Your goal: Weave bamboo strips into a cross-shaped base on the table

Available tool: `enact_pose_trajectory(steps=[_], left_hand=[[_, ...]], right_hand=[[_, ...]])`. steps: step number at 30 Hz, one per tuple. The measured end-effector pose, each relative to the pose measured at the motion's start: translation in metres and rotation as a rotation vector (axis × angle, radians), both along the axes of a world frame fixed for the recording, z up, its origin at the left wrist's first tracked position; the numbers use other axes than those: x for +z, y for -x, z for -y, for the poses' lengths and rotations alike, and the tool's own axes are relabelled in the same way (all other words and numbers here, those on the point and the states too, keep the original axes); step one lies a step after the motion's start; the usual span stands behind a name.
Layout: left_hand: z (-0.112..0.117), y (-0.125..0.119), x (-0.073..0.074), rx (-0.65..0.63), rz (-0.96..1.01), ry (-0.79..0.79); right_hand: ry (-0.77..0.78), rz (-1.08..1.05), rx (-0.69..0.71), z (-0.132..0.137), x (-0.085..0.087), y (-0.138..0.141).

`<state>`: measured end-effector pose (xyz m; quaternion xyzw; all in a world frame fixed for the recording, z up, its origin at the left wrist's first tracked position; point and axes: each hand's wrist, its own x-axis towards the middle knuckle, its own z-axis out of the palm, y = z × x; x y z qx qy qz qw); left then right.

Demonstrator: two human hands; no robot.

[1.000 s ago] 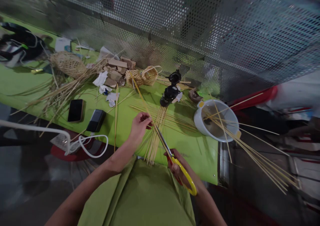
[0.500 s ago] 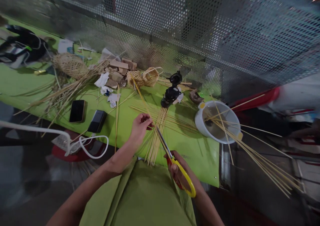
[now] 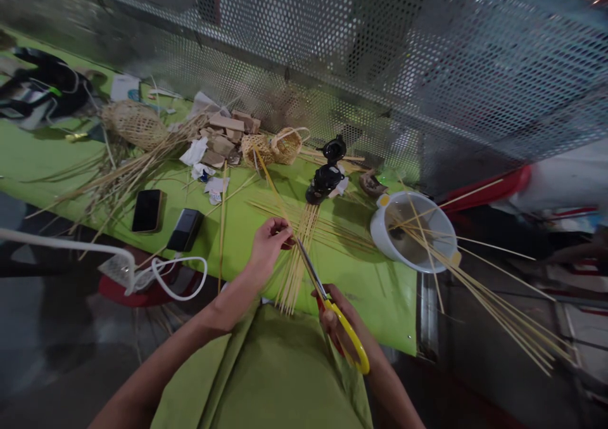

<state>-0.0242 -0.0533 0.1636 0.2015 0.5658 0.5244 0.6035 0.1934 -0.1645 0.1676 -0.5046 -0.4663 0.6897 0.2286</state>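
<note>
My left hand pinches a yellow bamboo strip that slants up and away toward the small woven baskets. In my right hand is a pair of scissors with yellow and red handles; its blades point up-left, their tips beside my left fingertips and the strip. Whether the blades touch the strip I cannot tell. Below them, a fan of pale bamboo strips lies on the green tabletop, crossed by other strips. A black bottle or flask with its lid raised stands on their far end.
A white bucket with long strips poking out stands at the right table edge. Small baskets, a larger basket and scraps lie along the perforated metal panel. A phone and a black device lie to the left.
My left hand has shifted very slightly right and down, with the strip moving along. The scissors have turned a little in my right hand, their handles slightly further left.
</note>
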Motion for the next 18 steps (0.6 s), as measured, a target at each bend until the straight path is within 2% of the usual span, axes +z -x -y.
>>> enact_pose_trajectory(steps=[4, 8, 15, 18], left_hand=[[0.0, 0.0, -0.001, 0.003, 0.015, -0.009], [0.001, 0.0, -0.002, 0.015, 0.016, -0.011], [0.003, -0.003, 0.001, 0.002, 0.044, -0.029], [0.004, -0.004, 0.001, 0.007, 0.053, -0.033]], right_hand=[[0.028, -0.031, -0.034, 0.002, 0.003, 0.006], [0.046, -0.011, -0.033, 0.003, -0.001, 0.005], [-0.148, 0.098, 0.068, -0.004, -0.005, -0.004], [-0.179, 0.134, 0.074, -0.006, -0.005, -0.004]])
